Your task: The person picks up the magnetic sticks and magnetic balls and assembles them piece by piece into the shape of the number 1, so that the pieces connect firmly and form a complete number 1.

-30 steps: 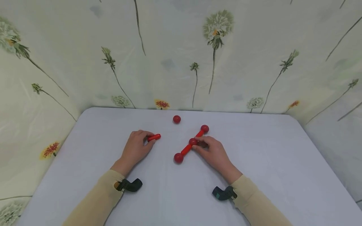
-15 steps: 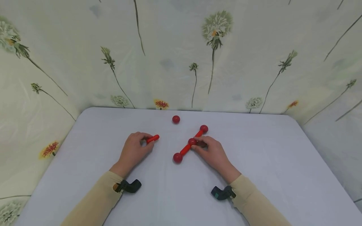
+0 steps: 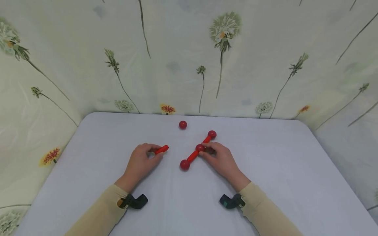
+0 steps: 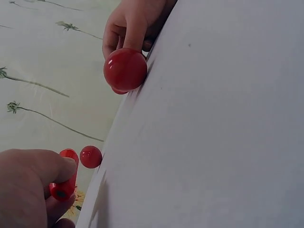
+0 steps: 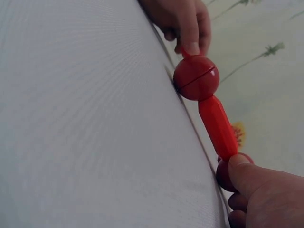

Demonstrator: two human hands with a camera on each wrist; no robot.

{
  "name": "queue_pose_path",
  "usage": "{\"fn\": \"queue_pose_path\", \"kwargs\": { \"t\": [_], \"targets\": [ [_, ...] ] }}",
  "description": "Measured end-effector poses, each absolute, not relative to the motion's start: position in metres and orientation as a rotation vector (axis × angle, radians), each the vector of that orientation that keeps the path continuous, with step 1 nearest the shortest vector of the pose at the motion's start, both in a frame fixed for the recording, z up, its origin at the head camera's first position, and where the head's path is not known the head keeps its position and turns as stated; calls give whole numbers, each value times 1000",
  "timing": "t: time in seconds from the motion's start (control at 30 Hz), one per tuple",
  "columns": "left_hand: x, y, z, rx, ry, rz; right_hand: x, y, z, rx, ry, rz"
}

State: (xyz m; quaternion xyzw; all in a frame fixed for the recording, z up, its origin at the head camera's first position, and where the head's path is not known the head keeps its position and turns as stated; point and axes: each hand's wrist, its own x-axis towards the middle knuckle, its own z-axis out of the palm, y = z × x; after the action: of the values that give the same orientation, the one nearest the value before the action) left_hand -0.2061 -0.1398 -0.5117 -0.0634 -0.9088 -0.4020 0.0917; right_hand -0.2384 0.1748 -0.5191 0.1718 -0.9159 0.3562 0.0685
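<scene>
In the head view my left hand (image 3: 141,165) pinches a short red faceted rod (image 3: 162,149) between thumb and fingers. The left wrist view shows a dark hole in the end of that rod (image 4: 62,194). My right hand (image 3: 223,160) grips the middle red ball (image 3: 199,148) of a straight chain of three balls and two red rods. The chain's near ball (image 3: 184,165) lies toward me and its far ball (image 3: 212,134) points away to the right. One connecting rod (image 5: 218,124) shows fully in the right wrist view. The other is partly hidden by my fingers.
A single loose red ball (image 3: 182,124) sits near the back edge of the white-covered table (image 3: 280,154). Behind the table hangs a pale cloth (image 3: 177,88) printed with dandelions. Each sleeved wrist carries a dark camera mount (image 3: 137,201).
My left hand has drawn slightly back toward me with the rod, whose free end has shifted a little. My right hand keeps its hold on the middle ball.
</scene>
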Motion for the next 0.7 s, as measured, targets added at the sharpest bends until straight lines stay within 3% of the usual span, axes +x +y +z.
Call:
{"fn": "queue_pose_path", "kwargs": {
  "t": [0.7],
  "targets": [
    [-182, -125, -512, -275, -2667, -1215, -238, 175, -517, 511, -2769, 1086]
  ]
}}
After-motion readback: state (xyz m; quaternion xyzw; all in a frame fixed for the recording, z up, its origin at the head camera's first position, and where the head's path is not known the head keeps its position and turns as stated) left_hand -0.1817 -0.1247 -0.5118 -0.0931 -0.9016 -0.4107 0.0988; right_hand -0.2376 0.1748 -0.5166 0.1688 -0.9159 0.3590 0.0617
